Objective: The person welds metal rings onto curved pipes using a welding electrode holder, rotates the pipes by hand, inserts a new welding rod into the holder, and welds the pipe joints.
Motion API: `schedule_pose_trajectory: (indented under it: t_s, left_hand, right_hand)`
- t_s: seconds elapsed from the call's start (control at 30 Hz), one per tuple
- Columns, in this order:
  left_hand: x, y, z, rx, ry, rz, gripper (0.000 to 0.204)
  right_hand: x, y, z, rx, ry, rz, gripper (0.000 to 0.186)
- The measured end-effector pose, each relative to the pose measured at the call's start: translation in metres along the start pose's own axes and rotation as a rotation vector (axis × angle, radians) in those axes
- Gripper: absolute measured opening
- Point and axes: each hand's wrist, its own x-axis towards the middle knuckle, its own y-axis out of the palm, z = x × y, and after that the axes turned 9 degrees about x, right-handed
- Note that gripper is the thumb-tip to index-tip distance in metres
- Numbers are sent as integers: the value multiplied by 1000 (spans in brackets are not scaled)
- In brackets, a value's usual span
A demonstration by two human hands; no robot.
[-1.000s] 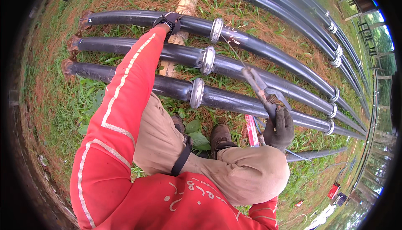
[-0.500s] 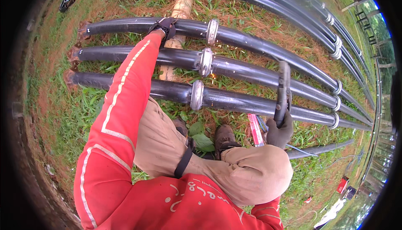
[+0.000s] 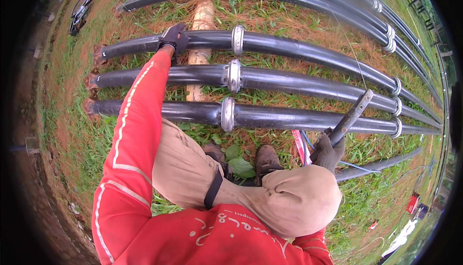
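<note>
head | left grip (image 3: 174,40) on black pipe (image 3: 289,46), finger closure: can't tell | right grip (image 3: 330,150) clenched round rod holder (image 3: 353,116), slanting past nearest pipe (image 3: 270,116) | risk: loose wrist swing could bend thin rod (image 3: 354,57) against pipes

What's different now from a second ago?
The right hand has swung the rod holder rightward, so its thin rod no longer points toward the metal ring on the pipe by the left hand. The sparks seen earlier no longer show. Nothing was visibly let go: the right hand still grips the holder, and the left hand stays at that pipe.
</note>
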Motion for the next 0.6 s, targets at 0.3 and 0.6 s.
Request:
schedule_pose_trajectory:
  t_s: [0.3, 0.6]
  left_hand:
    - [-64, -40, -203, -1022, 337, 118, 37]
    - [-215, -22, -375, -1516, -258, 680, 36]
  right_hand:
    - [6, 7, 6, 106, -2, 186, 24]
    - [-11, 27, 20, 199, 120, 438, 35]
